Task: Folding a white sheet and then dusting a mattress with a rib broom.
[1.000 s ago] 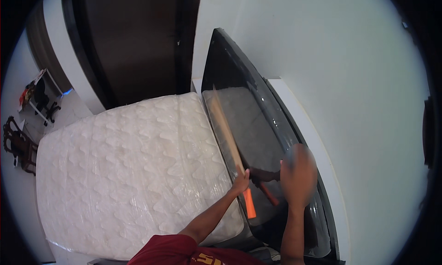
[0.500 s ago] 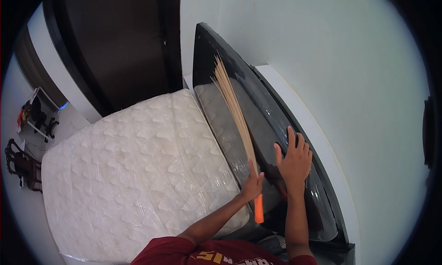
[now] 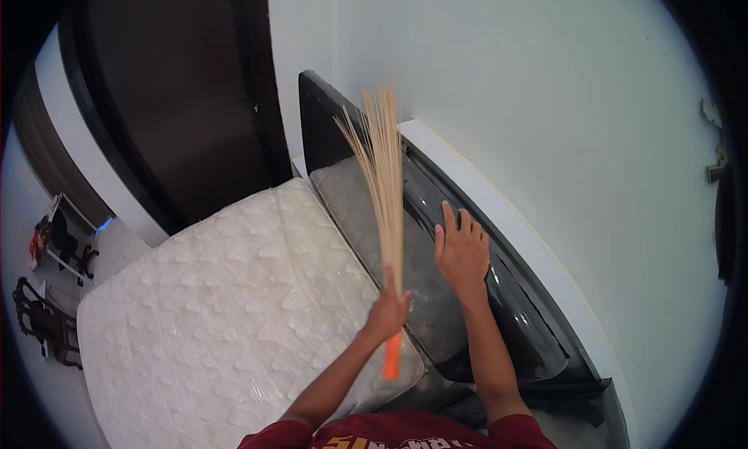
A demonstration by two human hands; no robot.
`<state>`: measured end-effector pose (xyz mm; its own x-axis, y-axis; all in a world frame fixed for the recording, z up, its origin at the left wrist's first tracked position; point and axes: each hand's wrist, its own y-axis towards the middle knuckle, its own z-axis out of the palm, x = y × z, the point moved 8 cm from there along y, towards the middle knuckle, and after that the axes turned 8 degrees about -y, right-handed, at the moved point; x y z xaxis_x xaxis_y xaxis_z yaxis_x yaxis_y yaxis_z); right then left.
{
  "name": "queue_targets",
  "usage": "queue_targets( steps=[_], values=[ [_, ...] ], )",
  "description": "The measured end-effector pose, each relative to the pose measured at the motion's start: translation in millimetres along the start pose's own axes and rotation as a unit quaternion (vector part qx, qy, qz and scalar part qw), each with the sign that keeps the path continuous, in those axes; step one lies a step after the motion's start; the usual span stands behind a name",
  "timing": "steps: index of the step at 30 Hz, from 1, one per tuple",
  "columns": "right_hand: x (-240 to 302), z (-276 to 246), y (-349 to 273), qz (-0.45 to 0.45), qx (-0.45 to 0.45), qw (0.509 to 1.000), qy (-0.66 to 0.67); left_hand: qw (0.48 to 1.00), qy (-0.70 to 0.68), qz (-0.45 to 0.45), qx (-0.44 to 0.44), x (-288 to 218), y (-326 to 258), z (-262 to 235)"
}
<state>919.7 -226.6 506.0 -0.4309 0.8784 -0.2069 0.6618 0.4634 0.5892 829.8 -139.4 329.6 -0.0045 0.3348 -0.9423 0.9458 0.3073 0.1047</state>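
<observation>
My left hand point(image 3: 387, 315) is wrapped round the lower part of a stick broom point(image 3: 383, 192), a bundle of thin tan sticks with an orange handle end point(image 3: 392, 358) showing below my fist. The stick tips fan out and point up and away, over the far part of the dark glossy headboard point(image 3: 436, 207). My right hand point(image 3: 465, 254) lies with fingers spread on or just over the headboard's shiny face; whether it presses there I cannot tell. A plastic-wrapped white quilted mattress point(image 3: 226, 301) stands beside the headboard, to the left of the broom.
A pale wall point(image 3: 545, 98) with a white ledge point(image 3: 499, 188) rises behind the headboard. A dark brown door point(image 3: 171, 90) is at the far left. Beyond the mattress are a carved wooden chair point(image 3: 47, 322) and a black office chair point(image 3: 68, 250).
The broom has swung more upright and shifted left, with its sticks spread wider. My right hand has moved left and slightly farther along the headboard. The view has shifted too.
</observation>
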Motion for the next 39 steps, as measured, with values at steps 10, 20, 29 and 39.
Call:
queue_targets(
  steps=[10, 20, 29, 39],
  values=[
    [-3, -8, 0, 0.016, -0.016, 0.999, 0.028, 0.94, 0.34, 0.013, 0.023, -45, 19, -131],
    [1, -13, 3, 0.018, -0.02, 0.998, 0.049, 0.946, 0.317, 0.064, -0.003, -38, 48, -163],
    [-4, -8, 3, 0.027, -0.012, 0.998, 0.049, 0.939, 0.314, -0.12, -0.073, 29, 149, -258],
    [2, -16, 6, 0.018, -0.006, 0.999, 0.036, 0.978, -0.076, -0.059, -0.186, 131, 174, -167]
  ],
)
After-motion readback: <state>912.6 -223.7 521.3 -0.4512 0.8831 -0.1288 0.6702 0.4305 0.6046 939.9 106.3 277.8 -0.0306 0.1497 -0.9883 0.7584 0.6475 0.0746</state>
